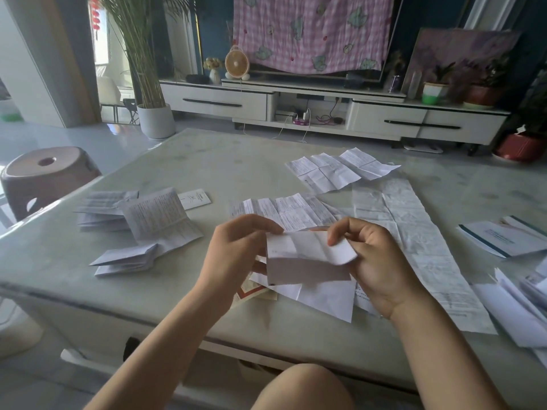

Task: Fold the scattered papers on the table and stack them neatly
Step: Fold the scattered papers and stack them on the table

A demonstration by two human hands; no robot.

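A pale table (pixel 207 161) is being worked at. A small paper (pixel 302 255) is being held just above it, long axis running hand to hand: its left end is being pinched by the left hand (pixel 233 250), its right end curled over by the right hand (pixel 376 261). Folded papers (pixel 124 260) are lying left of the left hand, the nearer one.

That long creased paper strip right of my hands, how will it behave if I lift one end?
The long strip is thin and heavily creased, so it will likely droop and bend at its folds. It looks very light, so it may slide easily on the smooth table.
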